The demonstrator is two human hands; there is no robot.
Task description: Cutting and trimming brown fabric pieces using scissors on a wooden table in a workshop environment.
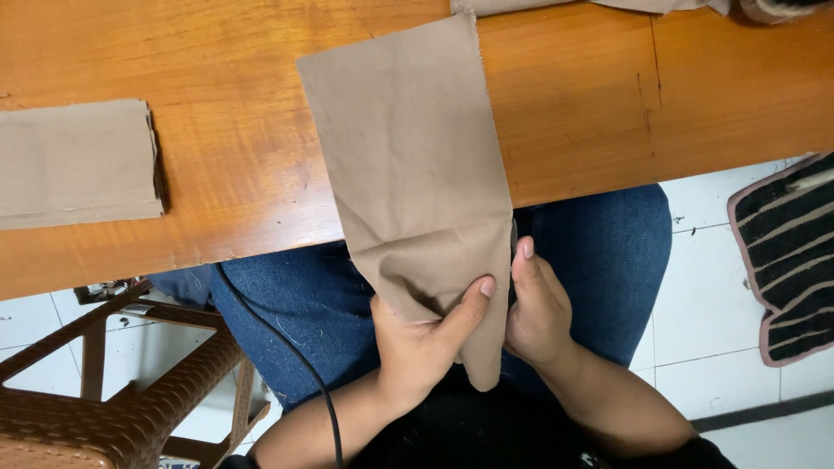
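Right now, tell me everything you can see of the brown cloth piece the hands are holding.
The brown cloth piece is a long, plain tan strip of woven-looking fabric, creased, with a frayed right edge. Its upper part lies flat on the wooden table; the lower part hangs over the edge above the lap. The left hand pinches its lower end, and the right hand touches its right edge.

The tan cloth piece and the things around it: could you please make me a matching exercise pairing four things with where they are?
Things:
1. tan cloth piece
2. folded cloth stack
3. striped mat
4. woven stool

Places:
A. on the tiled floor at the right edge
B. on the table at the left
C. hanging over the table edge, pinched by the left hand and right hand
D. on the floor at the lower left

Pairs: 1-C, 2-B, 3-A, 4-D
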